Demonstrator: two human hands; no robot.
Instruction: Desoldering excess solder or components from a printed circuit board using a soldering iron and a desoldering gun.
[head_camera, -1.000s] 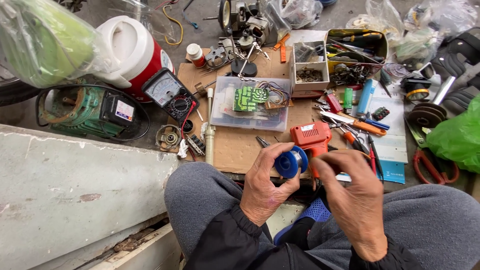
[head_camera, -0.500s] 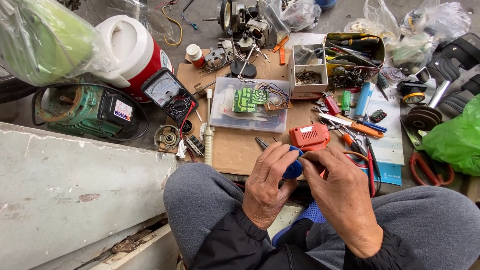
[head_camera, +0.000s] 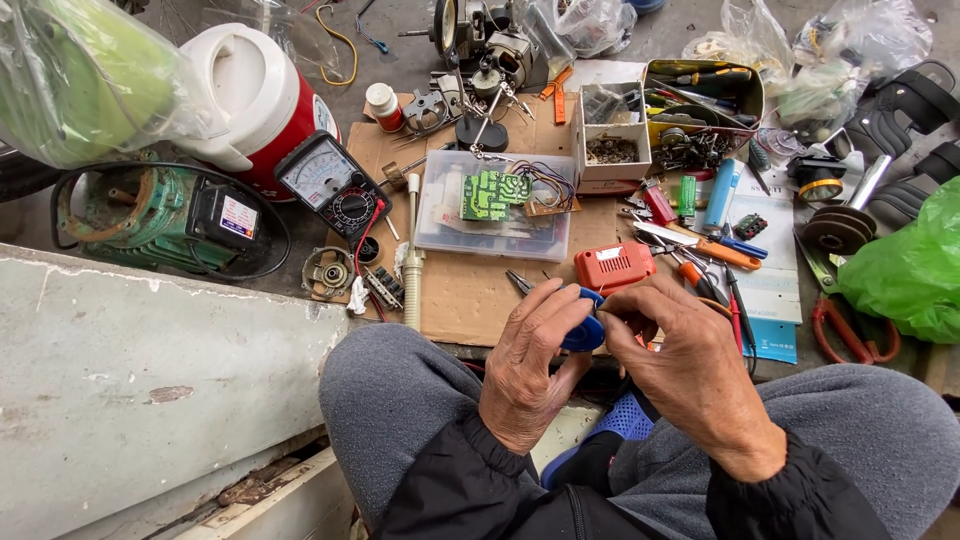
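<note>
Overall setting: a person sits low at ground level, grey-trousered knees raised, black sleeves at the bottom edge.
Work surface: a flattened sheet of brown cardboard (head_camera: 470, 290) laid on a bare concrete floor, crowded with parts and hand tools.
Left hand (head_camera: 530, 370): fingers curled around a small blue round part (head_camera: 583, 332), gripping it from the left.
Right hand (head_camera: 690, 365): fingers bent and pinching at the same blue part from the right; both hands meet over the cardboard's near edge, between the knees.
On the cardboard: a clear plastic tray (head_camera: 495, 215) with a green circuit board (head_camera: 487, 194) in it; an orange-red plastic housing (head_camera: 614, 265) just beyond the hands.
Left of the cardboard: an analogue multimeter (head_camera: 330, 185), a red and white jug (head_camera: 262, 95), a green motor (head_camera: 150, 215).
Right side: pliers, screwdrivers and a green plastic bag (head_camera: 905, 265), cut off by the frame edge.
Near left: a pale, weathered slab (head_camera: 150, 390).
Hard to make out: the blue part is mostly covered by fingers; its shape and what the fingertips do cannot be told.
</note>
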